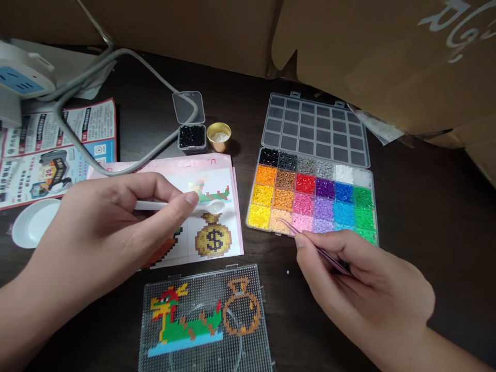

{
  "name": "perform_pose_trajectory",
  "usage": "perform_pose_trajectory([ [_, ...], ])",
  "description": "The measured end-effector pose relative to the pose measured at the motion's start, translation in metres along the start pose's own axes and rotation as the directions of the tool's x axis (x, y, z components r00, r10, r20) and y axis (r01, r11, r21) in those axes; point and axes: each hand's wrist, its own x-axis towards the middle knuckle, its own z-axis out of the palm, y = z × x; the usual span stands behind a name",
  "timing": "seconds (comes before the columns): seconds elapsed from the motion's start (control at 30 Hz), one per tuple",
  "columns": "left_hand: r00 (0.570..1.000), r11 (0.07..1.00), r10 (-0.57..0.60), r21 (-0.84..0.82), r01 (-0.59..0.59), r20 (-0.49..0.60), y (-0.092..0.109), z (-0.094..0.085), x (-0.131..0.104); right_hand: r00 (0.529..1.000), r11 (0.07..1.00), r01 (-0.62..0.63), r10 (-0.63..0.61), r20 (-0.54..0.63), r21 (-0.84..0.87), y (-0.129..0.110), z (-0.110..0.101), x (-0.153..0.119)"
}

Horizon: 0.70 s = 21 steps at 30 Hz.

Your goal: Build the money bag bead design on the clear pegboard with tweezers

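My left hand [116,222] pinches a small white plastic spoon [149,205], its bowl pointing right over the printed pattern sheet [232,248]. In my right hand [360,284] are pink tweezers [292,227], their tips over the peach beads at the front of the sorted bead box [251,225]. Whether the tips grip a bead is too small to tell. Below lies a clear pegboard [205,356] bearing a finished-looking dragon boat bead design [197,325] and a brown money bag outline [256,310] with a few orange beads inside it.
The bead box's clear lid [315,129] lies open behind it. A small box of black beads [192,137] and a gold cup [219,135] of pale beads stand at the back. A grey cable [155,152], power strip [27,72], flyer [77,139], white dish [33,222] and cardboard [329,41] surround them.
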Motion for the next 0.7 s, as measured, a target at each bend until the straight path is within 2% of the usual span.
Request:
perform_pose_trajectory([
  [0.1, 0.998, 0.998, 0.028, 0.048, -0.031, 0.058, 0.007, 0.0, -0.002, 1.0, 1.0, 0.005, -0.005, 0.002, -0.001, -0.001, -0.001, 0.0],
  [0.2, 0.989, 0.998, 0.055, -0.027, -0.051, 0.135, 0.009, 0.001, -0.003, 1.0, 1.0, 0.019, -0.019, 0.01, -0.011, -0.003, -0.001, 0.001],
  [0.3, 0.98, 0.993, 0.04, -0.116, -0.018, 0.197, 0.009, 0.004, -0.004, 1.0, 0.999, 0.028, -0.028, 0.007, -0.015, -0.004, -0.001, 0.002],
  [0.47, 0.954, 0.991, -0.045, -0.109, 0.081, 0.298, 0.007, 0.009, -0.004, 0.998, 0.999, 0.052, -0.052, -0.018, -0.015, -0.004, 0.0, 0.002],
  [0.57, 0.939, 0.988, -0.077, -0.102, 0.118, 0.336, 0.007, 0.011, -0.004, 0.999, 0.999, 0.051, -0.051, 0.002, -0.008, -0.005, 0.001, 0.003],
  [0.7, 0.954, 0.994, -0.026, -0.092, 0.055, 0.299, 0.008, 0.015, -0.004, 0.998, 0.999, 0.053, -0.053, 0.02, 0.008, -0.005, 0.001, 0.004],
])
